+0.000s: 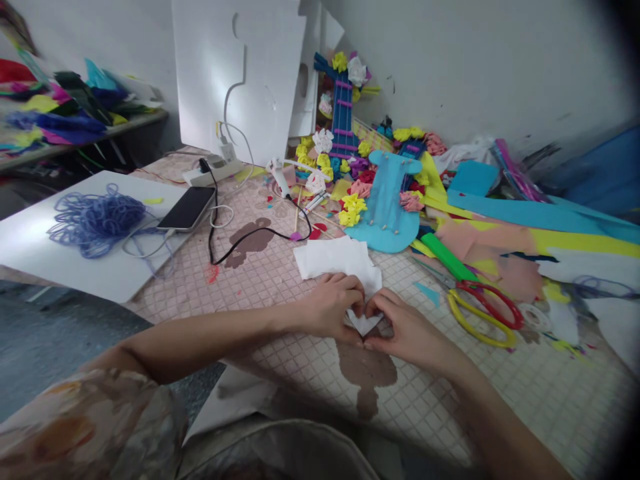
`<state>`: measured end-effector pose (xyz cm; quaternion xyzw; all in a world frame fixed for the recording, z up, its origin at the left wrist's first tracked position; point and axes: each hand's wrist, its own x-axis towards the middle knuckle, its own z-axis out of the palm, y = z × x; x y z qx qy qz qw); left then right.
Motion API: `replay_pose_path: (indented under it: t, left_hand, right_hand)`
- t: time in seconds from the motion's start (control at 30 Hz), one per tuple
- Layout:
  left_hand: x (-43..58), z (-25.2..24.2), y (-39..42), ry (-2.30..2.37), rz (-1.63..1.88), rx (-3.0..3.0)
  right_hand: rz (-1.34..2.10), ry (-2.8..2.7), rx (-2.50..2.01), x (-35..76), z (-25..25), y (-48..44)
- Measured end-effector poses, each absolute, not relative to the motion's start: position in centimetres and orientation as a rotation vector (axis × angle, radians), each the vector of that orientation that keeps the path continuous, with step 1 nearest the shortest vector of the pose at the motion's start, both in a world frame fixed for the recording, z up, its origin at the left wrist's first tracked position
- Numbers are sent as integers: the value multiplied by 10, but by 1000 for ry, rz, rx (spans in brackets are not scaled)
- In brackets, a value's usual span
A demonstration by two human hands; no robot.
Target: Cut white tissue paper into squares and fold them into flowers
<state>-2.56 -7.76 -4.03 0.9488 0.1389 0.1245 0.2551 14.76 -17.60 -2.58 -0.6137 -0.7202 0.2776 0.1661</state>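
Note:
Both hands meet at the front of the table over a small piece of white paper [364,324]. My left hand [333,305] has its fingers curled in, pinching the paper's left side. From the other side my right hand [404,327] pinches its right edge, thumb near the left thumb. The piece narrows to a point between the thumbs; part of it is hidden by the fingers. Just beyond the hands lie flat strips of white paper [333,255], partly covered by the left fingers. A blue guitar-shaped cutout [384,207] rests behind them.
Scissors with red and yellow handles [483,313] lie at right, near a green strip [447,257]. A glue gun [278,177] with a black cord sits farther back. At left are a phone [187,208] and blue yarn [97,220] on a white board [113,283].

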Motion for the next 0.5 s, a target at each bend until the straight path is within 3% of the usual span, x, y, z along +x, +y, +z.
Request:
replay_pose_path:
  t: [0.5]
  left_hand:
    - [-29, -41, -55, 130, 326, 2426]
  right_hand:
    - [645, -2012, -1843, 143, -41, -176]
